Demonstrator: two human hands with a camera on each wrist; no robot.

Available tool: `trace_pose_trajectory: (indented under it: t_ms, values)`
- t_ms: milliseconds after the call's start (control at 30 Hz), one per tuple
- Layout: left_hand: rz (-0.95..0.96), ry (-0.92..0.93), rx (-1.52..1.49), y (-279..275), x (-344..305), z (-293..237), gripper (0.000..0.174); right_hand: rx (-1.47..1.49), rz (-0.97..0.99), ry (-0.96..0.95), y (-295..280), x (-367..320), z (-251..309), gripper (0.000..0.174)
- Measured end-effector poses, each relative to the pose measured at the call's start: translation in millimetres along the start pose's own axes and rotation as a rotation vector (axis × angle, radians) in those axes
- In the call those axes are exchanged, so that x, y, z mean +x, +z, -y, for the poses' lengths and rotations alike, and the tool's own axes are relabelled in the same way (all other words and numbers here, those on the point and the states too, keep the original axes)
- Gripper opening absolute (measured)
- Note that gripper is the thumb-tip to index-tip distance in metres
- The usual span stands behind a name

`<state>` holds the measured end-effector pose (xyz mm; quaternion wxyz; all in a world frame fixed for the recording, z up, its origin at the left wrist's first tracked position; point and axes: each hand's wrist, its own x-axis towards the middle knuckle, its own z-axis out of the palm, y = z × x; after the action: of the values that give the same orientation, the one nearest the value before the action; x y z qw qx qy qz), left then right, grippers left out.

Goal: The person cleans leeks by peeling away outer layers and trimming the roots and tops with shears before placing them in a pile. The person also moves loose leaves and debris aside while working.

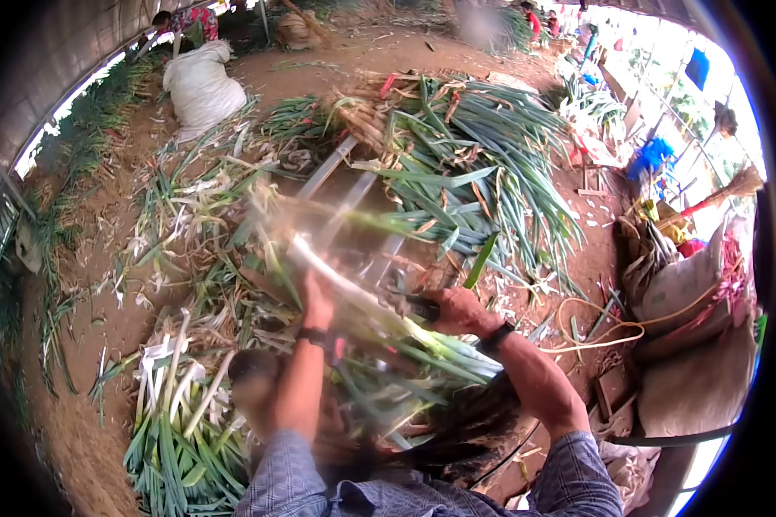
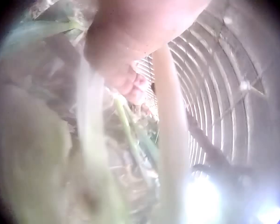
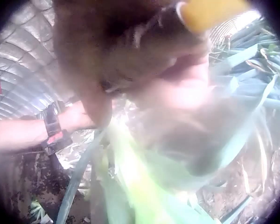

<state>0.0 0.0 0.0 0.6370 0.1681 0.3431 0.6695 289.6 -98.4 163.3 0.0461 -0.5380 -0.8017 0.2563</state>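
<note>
A long white-and-green leek (image 1: 345, 283) lies slantwise across the person's front, blurred at its upper end. The left hand (image 1: 317, 297) grips its white part; in the left wrist view that hand (image 2: 135, 37) has curled fingers, with a pale stalk (image 2: 170, 116) beside it. Further right, the right hand (image 1: 464, 312) is curled round a dark handle (image 1: 421, 308) close to the leek's green part. In the right wrist view the right hand (image 3: 144, 60) is above bright green leaves (image 3: 140, 182), with a yellow piece (image 3: 214, 14) by it; the tool's blade cannot be made out.
A big heap of leeks (image 1: 491, 155) lies beyond the hands, by a metal frame (image 1: 328, 168). Several leeks (image 1: 177, 431) are piled at lower left. Loose leaves litter the soil. A white sack (image 1: 203, 90) stands far left, sacks (image 1: 694, 327) and a yellow cord (image 1: 603, 326) at right.
</note>
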Motion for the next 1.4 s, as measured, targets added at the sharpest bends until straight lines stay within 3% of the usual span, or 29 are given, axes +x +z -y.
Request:
trace_pose_trajectory:
  t_ms: [67, 167, 300, 433, 567, 633, 700, 733, 767, 833, 867, 900, 933, 1000, 1067, 1100, 1167, 1200, 1233, 1300, 1333, 1367, 1400]
  values:
    - [0.063, -0.016, -0.180, 23, -15, -22, 0.042, 0.014, -0.152, 0.000, 5, 3, -1, 0.050]
    - [0.114, 0.054, -0.036, 17, -16, -17, 0.037, 0.065, -0.401, -0.277, 21, 11, 5, 0.047]
    - [0.019, 0.107, 0.025, 23, -18, -13, 0.032, -0.019, -0.167, -0.010, 4, 19, 31, 0.046]
    - [0.049, 0.107, 0.077, 31, -24, -12, 0.028, 0.021, -0.294, -0.113, 6, 20, 25, 0.050]
    - [0.086, 0.090, 0.100, 43, -38, -18, 0.030, 0.014, -0.270, -0.182, 3, 14, 23, 0.051]
    - [0.050, 0.060, 0.087, 32, -27, -20, 0.032, 0.042, -0.253, -0.206, -1, 7, 18, 0.050]
    - [-0.117, 0.104, 0.047, 37, -17, -41, 0.031, 0.134, -0.173, -0.194, -12, -5, 12, 0.049]
    - [0.087, 0.131, -0.003, 20, -2, -51, 0.033, 0.322, -0.153, -0.294, 2, -4, -15, 0.051]
    - [0.068, 0.208, -0.142, 21, 8, -63, 0.033, 0.355, -0.113, -0.287, 5, -9, -26, 0.055]
    - [-0.152, 0.248, -0.248, 57, -15, -102, 0.033, 0.421, -0.033, -0.269, 11, -20, -49, 0.061]
    - [-0.193, 0.240, -0.193, 54, -13, -101, 0.033, 0.345, -0.016, -0.216, 8, -28, -50, 0.063]
    - [0.336, 0.052, -0.168, -8, 21, -80, 0.029, 0.267, -0.002, -0.163, 6, -33, -49, 0.065]
    - [0.288, -0.082, -0.088, -12, 10, -51, 0.025, 0.238, 0.017, -0.147, 5, -37, -47, 0.065]
    - [-0.017, -0.148, 0.100, -21, -7, 28, 0.029, 0.177, 0.043, -0.115, 1, -43, -43, 0.065]
    - [0.071, -0.465, 0.110, -34, -32, 45, 0.042, 0.094, 0.091, -0.087, 13, -40, -53, 0.066]
    - [-0.041, -0.441, 0.188, -26, -42, 42, 0.044, 0.052, 0.121, -0.072, 17, -40, -57, 0.066]
    - [-0.068, -0.238, 0.106, -65, 5, 55, 0.045, 0.060, 0.211, -0.009, 8, -44, -43, 0.066]
    - [-0.059, -0.051, 0.060, -56, 15, 32, 0.042, 0.017, 0.236, -0.011, 6, -45, -38, 0.066]
    - [-0.155, -0.091, -0.102, -43, 23, -2, 0.038, -0.024, 0.263, -0.014, 6, -46, -33, 0.066]
    - [-0.073, 0.063, -0.023, 1, 7, -93, 0.039, 0.045, 0.199, -0.097, 16, -46, -48, 0.068]
    - [-0.164, 0.127, 0.009, 45, -22, -137, 0.035, 0.099, 0.206, -0.110, 15, -47, -44, 0.067]
    - [-0.128, 0.324, 0.121, -3, 32, -164, 0.035, 0.156, 0.216, -0.119, 11, -48, -40, 0.067]
    - [-0.130, 0.395, 0.049, 31, 2, -206, 0.038, 0.198, 0.165, -0.130, 12, -51, -38, 0.064]
